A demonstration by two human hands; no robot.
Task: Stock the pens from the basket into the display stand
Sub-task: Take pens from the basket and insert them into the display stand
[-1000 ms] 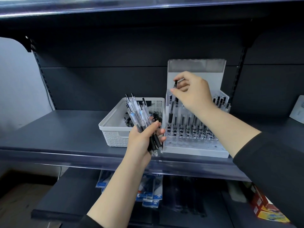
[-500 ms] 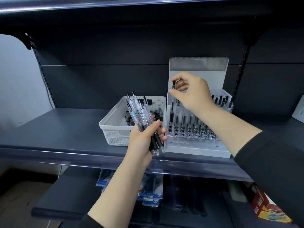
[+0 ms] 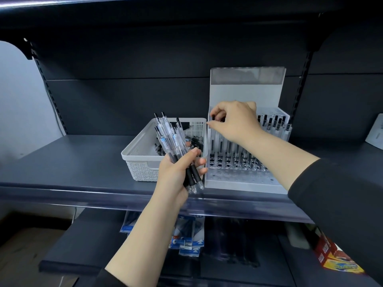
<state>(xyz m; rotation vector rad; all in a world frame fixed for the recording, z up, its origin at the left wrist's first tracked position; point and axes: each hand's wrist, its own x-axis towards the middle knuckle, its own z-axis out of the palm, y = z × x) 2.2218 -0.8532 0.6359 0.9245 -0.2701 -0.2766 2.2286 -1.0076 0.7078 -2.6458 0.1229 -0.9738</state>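
The left hand (image 3: 176,170) grips a bundle of pens (image 3: 174,146) before the basket (image 3: 143,164). The right hand (image 3: 234,121) pinches one pen (image 3: 213,119) in the stand (image 3: 238,179).

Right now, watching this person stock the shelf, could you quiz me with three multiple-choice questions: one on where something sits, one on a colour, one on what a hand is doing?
1. Where is the basket relative to the display stand?
A. To its left on the same shelf
B. On top of it
C. On the shelf below

2. What colour is the basket?
A. Red
B. White
C. Green

3. What is the left hand doing?
A. Resting flat on the shelf
B. Hanging empty
C. Gripping a bundle of pens

Answers: 1 A, the basket stands beside the stand's left edge. 2 B, its woven walls are white. 3 C, the fingers curl round several clear pens, while the right hand pinches one pen at the stand.
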